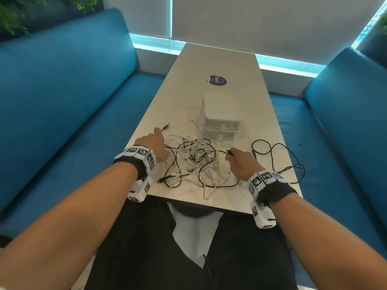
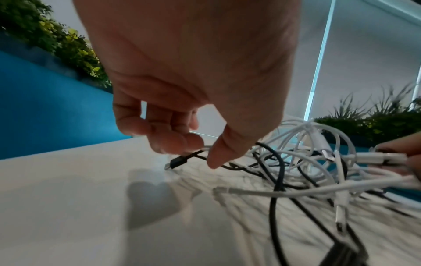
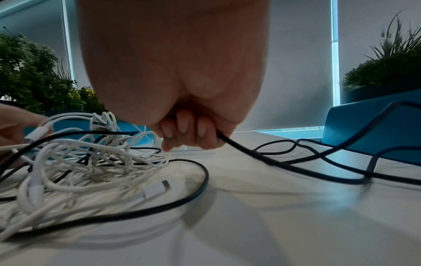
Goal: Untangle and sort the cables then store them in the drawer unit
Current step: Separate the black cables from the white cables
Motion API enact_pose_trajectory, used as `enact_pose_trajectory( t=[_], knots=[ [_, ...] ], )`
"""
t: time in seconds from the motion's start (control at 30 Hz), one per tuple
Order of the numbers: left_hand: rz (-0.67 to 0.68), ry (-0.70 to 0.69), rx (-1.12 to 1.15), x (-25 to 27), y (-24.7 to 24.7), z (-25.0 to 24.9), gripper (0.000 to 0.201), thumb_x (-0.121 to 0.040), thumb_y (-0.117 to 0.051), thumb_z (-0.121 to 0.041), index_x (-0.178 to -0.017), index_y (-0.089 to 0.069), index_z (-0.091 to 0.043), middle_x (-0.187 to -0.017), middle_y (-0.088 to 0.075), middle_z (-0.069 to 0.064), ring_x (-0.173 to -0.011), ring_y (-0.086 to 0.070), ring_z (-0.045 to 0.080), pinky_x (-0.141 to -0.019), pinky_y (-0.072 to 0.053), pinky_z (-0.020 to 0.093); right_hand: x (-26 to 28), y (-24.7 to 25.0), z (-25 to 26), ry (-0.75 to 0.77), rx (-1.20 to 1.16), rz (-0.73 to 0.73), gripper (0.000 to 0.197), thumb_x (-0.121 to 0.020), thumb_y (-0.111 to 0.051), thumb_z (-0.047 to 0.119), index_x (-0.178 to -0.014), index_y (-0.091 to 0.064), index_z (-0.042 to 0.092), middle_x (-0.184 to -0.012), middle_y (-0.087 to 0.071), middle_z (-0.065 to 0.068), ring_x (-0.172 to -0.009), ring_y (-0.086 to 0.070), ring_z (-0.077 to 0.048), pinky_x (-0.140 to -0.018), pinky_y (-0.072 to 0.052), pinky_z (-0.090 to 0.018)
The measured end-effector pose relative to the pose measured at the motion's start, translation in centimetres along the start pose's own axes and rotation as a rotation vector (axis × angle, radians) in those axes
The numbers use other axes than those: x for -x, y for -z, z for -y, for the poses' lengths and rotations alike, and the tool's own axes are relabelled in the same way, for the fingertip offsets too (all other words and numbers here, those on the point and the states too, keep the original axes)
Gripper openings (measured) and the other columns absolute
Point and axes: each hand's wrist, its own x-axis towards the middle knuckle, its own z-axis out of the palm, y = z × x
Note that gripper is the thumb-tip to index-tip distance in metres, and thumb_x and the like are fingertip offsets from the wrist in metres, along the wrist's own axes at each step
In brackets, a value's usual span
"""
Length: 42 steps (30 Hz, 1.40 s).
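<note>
Your hands flank a cable tangle on the table (image 1: 209,59).

The smooth pale table carries a boxy translucent drawer unit (image 1: 222,116), just beyond the tangle (image 1: 194,160) of thin white and black cords lying near the front edge. Your right hand (image 1: 243,162), fingers curled under, grips a black cable (image 3: 262,154). Your left hand (image 1: 154,144) hovers, fingers loosely bent and apart, just over a black plug (image 2: 177,161).

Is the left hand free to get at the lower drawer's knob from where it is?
Probably yes: the left hand holds nothing firmly, and only loose cable tangle lies between it and the lower drawer knob.
</note>
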Motion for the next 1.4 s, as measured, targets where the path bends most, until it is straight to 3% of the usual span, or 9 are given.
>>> enact_pose_trajectory(
  t=[0.13,0.23,0.33,0.53,0.7,0.87,1.07,1.27,1.4],
  knots=[
    [0.168,-0.15,0.105,0.5,0.7,0.0,0.031,-0.083,-0.066,-0.038,-0.095,-0.067,-0.009,-0.093,-0.072,0.009,-0.078,-0.063,0.024,-0.068,-0.05,0.033,0.2,-0.3,0.3,0.011,0.001,-0.008,0.025,-0.102,-0.036,0.025,-0.11,-0.057,0.012,-0.098,-0.068,-0.017,-0.087,-0.063,-0.035,-0.08,-0.053,-0.044],
    [0.366,-0.236,0.138,1.4,0.0,-0.2,0.022,-0.073,-0.077,-0.041,-0.069,-0.072,-0.02,-0.071,-0.074,-0.006,-0.066,-0.067,0.013,-0.074,-0.058,0.032,0.4,-0.5,0.7,0.009,-0.006,-0.009,0.026,-0.102,-0.037,0.024,-0.111,-0.057,0.011,-0.098,-0.067,-0.018,-0.087,-0.063,-0.036,-0.08,-0.053,-0.046],
    [0.321,-0.308,-0.008,1.8,-1.1,-0.8,0.015,-0.061,-0.082,-0.035,-0.066,-0.069,-0.028,-0.076,-0.069,-0.01,-0.076,-0.065,0.014,-0.076,-0.06,0.037,0.6,-0.6,1.2,0.017,-0.007,-0.012,0.026,-0.102,-0.037,0.025,-0.111,-0.058,0.011,-0.1,-0.066,-0.019,-0.089,-0.062,-0.037,-0.081,-0.052,-0.046],
    [0.216,-0.393,-0.091,2.4,0.5,-2.7,0.004,-0.083,-0.067,-0.023,-0.081,-0.069,-0.02,-0.082,-0.069,-0.001,-0.081,-0.065,0.022,-0.075,-0.057,0.033,0.9,-0.4,2.0,0.07,-0.033,-0.032,0.028,-0.103,-0.038,0.023,-0.111,-0.058,0.006,-0.1,-0.068,-0.02,-0.094,-0.061,-0.039,-0.08,-0.049,-0.044],
    [-0.008,-0.468,0.226,2.6,4.4,-5.0,0.008,-0.079,-0.066,-0.029,-0.075,-0.066,-0.022,-0.078,-0.067,-0.004,-0.078,-0.064,0.018,-0.069,-0.047,0.025,1.3,0.4,2.9,0.169,-0.125,-0.08,0.024,-0.104,-0.042,0.028,-0.108,-0.059,0.012,-0.094,-0.069,-0.012,-0.086,-0.062,-0.032,-0.072,-0.045,-0.036],
    [-0.022,-0.598,0.566,3.5,4.6,-9.5,0.009,-0.076,-0.07,-0.025,-0.078,-0.071,-0.017,-0.074,-0.071,-0.002,-0.064,-0.062,0.008,-0.062,-0.051,0.023,1.9,1.3,3.8,0.224,-0.175,-0.046,0.023,-0.103,-0.045,0.03,-0.11,-0.064,0.018,-0.094,-0.068,-0.002,-0.087,-0.062,-0.023,-0.07,-0.041,-0.031],
    [0.015,-0.483,0.785,2.6,-1.1,-12.5,0.007,-0.081,-0.068,-0.013,-0.083,-0.063,-0.017,-0.067,-0.071,0.005,-0.056,-0.066,0.013,-0.059,-0.055,0.03,0.4,0.9,1.6,-0.06,-0.188,-0.063,0.031,-0.098,-0.042,0.023,-0.115,-0.064,0.01,-0.115,-0.067,-0.016,-0.107,-0.061,-0.036,-0.081,-0.044,-0.033],
    [0.061,-0.393,1.058,1.4,-2.3,-13.0,0.021,-0.079,-0.071,-0.002,-0.084,-0.054,-0.014,-0.066,-0.069,0.011,-0.056,-0.065,0.024,-0.061,-0.054,0.039,-0.3,1.6,0.9,-0.197,-0.548,-0.076,0.028,-0.09,-0.045,0.032,-0.076,-0.066,0.02,-0.077,-0.062,-0.003,-0.07,-0.052,-0.022,-0.066,-0.039,-0.034],
    [0.087,-0.421,1.098,1.8,-2.3,-13.7,0.026,-0.079,-0.072,-0.005,-0.082,-0.047,-0.012,-0.069,-0.068,0.018,-0.058,-0.068,0.029,-0.056,-0.051,0.036,0.3,1.5,1.5,-0.163,-0.789,-0.035,0.033,-0.098,-0.047,0.029,-0.075,-0.064,0.011,-0.055,-0.056,0.005,-0.053,-0.042,-0.013,-0.053,-0.03,-0.027]
  ],
)
